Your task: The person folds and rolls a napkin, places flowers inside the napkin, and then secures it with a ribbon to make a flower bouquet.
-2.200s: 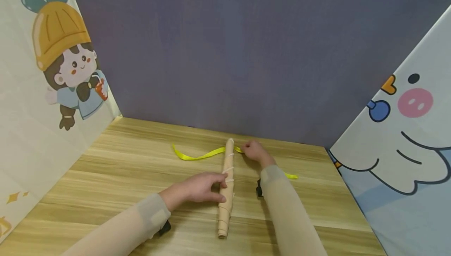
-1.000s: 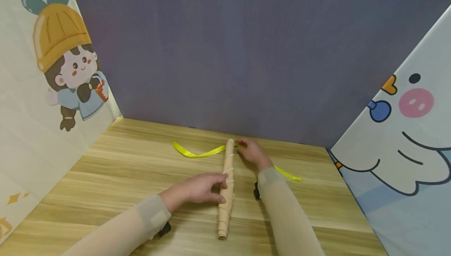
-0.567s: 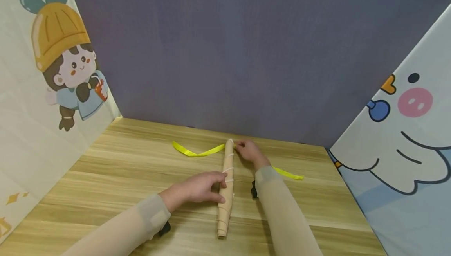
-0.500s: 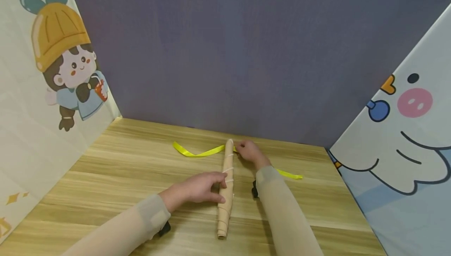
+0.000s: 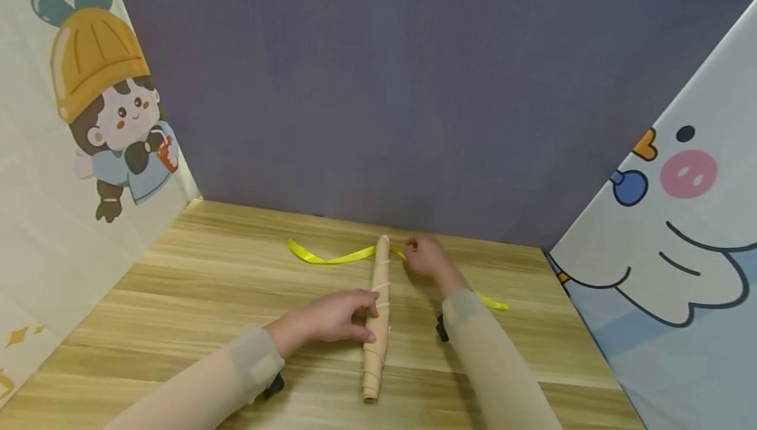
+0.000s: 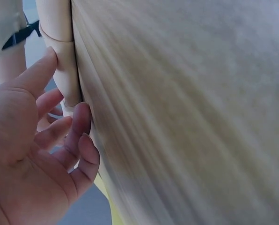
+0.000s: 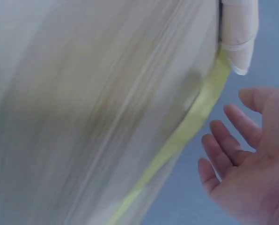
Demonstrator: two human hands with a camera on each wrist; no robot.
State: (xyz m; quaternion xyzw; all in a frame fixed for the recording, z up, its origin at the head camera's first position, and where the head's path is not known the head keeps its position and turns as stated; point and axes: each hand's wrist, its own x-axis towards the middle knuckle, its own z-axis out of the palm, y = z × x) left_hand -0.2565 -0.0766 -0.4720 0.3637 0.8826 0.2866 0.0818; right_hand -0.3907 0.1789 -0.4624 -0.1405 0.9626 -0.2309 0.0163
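A long beige roll lies lengthwise on the table, wound with thin white cord. My left hand rests against its left side, thumb and forefinger tips touching the roll and the other fingers loosely bent in the left wrist view. A yellow ribbon runs crosswise under the roll near its far end. My right hand hovers over the ribbon to the right of that end. In the right wrist view its fingers are relaxed and apart from the ribbon, with nothing between them.
The wood-grain table ends at a dark grey-blue wall behind. Printed panels with cartoon figures stand on the left and right. The ribbon's right tail sticks out beyond the right sleeve.
My right hand moved in toward the roll's far end, then drew back to the right, showing more ribbon beside the roll. The left hand and roll stayed in place.
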